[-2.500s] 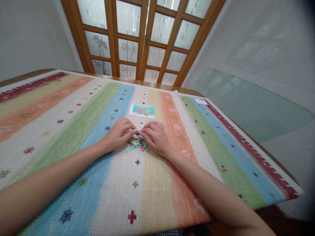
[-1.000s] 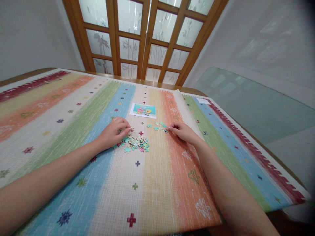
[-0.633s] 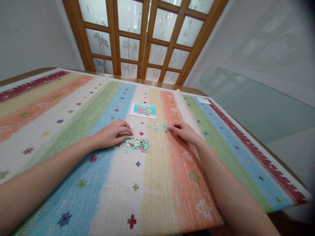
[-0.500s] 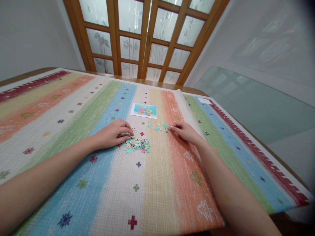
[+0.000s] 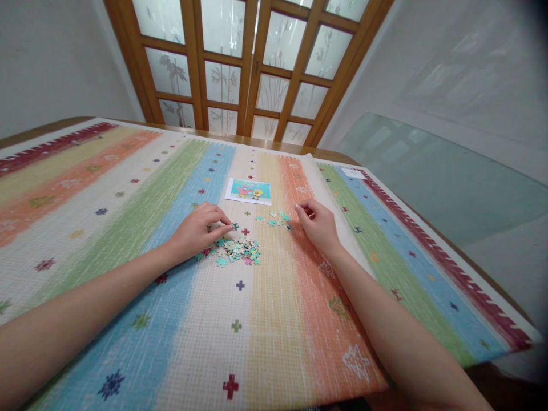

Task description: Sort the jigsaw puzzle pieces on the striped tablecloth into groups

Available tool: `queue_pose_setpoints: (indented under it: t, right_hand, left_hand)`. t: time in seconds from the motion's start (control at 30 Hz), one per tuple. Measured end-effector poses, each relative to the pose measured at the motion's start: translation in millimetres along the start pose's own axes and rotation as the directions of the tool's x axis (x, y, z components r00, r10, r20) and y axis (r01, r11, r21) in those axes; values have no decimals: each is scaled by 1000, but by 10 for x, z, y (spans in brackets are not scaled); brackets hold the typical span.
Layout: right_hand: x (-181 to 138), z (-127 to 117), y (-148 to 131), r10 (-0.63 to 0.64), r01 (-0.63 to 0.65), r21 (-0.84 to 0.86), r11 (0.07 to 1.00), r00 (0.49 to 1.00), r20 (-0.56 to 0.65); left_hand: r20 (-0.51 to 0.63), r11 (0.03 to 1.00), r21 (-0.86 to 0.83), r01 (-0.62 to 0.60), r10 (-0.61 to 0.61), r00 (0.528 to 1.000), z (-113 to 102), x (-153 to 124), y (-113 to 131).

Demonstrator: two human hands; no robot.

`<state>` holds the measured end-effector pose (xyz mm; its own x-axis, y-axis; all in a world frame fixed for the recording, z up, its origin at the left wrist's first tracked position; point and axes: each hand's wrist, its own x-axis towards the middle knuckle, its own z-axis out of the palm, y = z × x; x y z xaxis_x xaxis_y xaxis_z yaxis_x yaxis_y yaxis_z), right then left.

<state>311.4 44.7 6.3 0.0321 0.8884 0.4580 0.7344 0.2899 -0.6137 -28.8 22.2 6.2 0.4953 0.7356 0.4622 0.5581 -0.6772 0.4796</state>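
My left hand [image 5: 203, 231] is over the left side of a heap of jigsaw puzzle pieces [image 5: 242, 250], mostly teal and white. Between its thumb and forefinger it pinches one teal puzzle piece [image 5: 235, 226]. My right hand [image 5: 317, 222] is raised a little at the right, with thumb and forefinger drawn together; whether anything is between them cannot be made out. Just left of it lies a smaller, loose group of puzzle pieces [image 5: 277, 218] on the cloth. Behind both groups a picture card [image 5: 249, 191] with pink and yellow cartoon figures lies flat.
A striped tablecloth [image 5: 214, 331] with printed crosses and stars covers the table. Toward the far right corner lies a white slip of paper [image 5: 353, 173]. Wooden doors with frosted panes [image 5: 222, 83] stand beyond the table, and a glass panel [image 5: 428, 171] leans at the right.
My left hand has lifted slightly from the heap, and a teal puzzle piece now shows at its fingertips. My right hand has moved up and away from the small group of pieces.
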Motion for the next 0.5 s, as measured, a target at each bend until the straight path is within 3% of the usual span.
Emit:
queue_pose_setpoints:
  t: [0.1,0.23,0.3,0.5]
  right_hand:
    - [-130,103,-306,-171,161,73,984,973,154]
    - [-335,273,-696,-361,316,181,931,868,341]
    - [-404,344,-807,-374,340,155,927,838,398]
    - [-481,441,-854,-368,357,103,928,842,395]
  left_hand:
    - [-12,996,-89,23,-24,1000,35,5,88]
    - [9,984,-174,30,-29,1000,88,-6,203]
    - [4,979,-201,25,-24,1000,112,-15,243]
    - [2,969,-247,27,-27,1000,156,-19,284]
